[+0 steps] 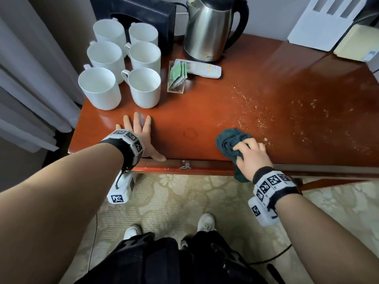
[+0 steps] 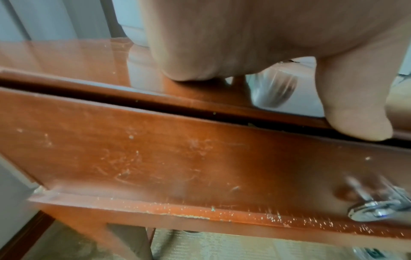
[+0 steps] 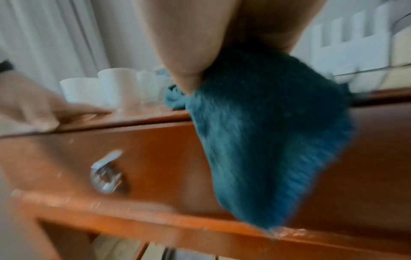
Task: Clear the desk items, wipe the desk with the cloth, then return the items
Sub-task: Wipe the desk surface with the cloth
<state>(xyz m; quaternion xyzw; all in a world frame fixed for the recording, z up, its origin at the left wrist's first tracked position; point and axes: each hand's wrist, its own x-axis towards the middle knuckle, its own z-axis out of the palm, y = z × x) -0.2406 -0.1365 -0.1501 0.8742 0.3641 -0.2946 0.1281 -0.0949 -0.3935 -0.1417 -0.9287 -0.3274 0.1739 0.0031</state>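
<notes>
- Cloth (image 1: 230,143): dark teal, bunched at the desk (image 1: 205,119) front edge, one corner hanging over the drawer front.
- Right hand (image 1: 253,154): fingers curled, gripping cloth.
- Left hand (image 1: 139,136): fingers spread flat on desk (thumb at edge), near the mugs (image 1: 121,66).

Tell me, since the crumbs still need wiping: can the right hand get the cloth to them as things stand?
Probably yes. The right hand grips the cloth at the desk's front edge, and the crumbs lie just beyond it on bare desktop. The kettle and remote stand farther back.

desk (image 1: 256,83) centre, right: free | mugs (image 1: 123,78), kettle (image 1: 207,31): block rear-left
</notes>
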